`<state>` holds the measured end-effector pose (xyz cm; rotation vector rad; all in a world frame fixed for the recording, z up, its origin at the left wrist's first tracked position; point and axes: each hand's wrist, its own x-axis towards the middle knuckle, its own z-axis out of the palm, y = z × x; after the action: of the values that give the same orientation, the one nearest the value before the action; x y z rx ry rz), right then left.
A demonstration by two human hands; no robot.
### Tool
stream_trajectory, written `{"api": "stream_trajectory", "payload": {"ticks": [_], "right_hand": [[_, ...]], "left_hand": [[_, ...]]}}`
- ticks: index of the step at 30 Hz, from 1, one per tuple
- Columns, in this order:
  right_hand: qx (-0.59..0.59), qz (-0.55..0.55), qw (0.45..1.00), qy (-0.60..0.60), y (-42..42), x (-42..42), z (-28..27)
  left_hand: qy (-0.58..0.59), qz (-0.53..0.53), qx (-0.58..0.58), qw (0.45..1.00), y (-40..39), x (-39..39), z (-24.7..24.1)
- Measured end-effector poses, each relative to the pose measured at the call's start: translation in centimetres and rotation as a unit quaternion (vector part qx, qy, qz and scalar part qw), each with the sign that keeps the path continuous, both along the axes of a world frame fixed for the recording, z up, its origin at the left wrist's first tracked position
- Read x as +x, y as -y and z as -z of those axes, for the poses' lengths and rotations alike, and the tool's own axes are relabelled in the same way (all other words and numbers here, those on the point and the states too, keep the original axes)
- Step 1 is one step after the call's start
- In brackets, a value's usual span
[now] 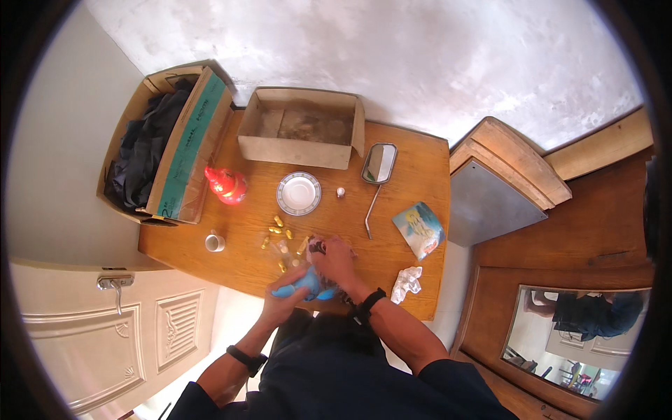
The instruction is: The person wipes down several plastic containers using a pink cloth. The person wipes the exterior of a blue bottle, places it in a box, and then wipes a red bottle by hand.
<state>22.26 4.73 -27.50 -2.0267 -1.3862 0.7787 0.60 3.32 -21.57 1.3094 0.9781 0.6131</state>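
Observation:
Close to my body at the table's front edge, my left hand [283,300] grips a smooth blue object [308,284], whose exact kind I cannot tell. Just above it, my right hand [337,262] pinches a crumpled pink and dark wrapper or cloth [316,248]; its fingers partly hide it. Beyond my left hand lie several gold-wrapped pieces [275,230], shaped like peanuts. Small pale pieces and a clear wrapper [283,247] lie among them. A white cup [214,242] stands farther left on the wooden table [241,268].
A patterned plate [298,193], red gourd-shaped container [227,186], small vial [340,192] and stemmed mirror [379,163] occupy the table. An open carton [294,153] and a clothes-filled box [181,157] stand behind. At right lie a picture sheet [419,229] and crumpled white paper [407,284].

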Motion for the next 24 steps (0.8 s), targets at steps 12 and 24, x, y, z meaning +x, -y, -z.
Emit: {"api": "stream_trajectory", "payload": {"ticks": [12,24], "right_hand": [[0.092,0.028,0.965,-0.245,7.8,4.1,-7.6],[0.048,-0.075,0.996,0.011,3.0,-1.1,-1.8]], "left_hand": [[-0.015,0.012,-0.055,0.998,0.0,-0.7,-0.6],[0.017,-0.109,-0.206,0.972,-0.7,-0.1,-0.5]]}}
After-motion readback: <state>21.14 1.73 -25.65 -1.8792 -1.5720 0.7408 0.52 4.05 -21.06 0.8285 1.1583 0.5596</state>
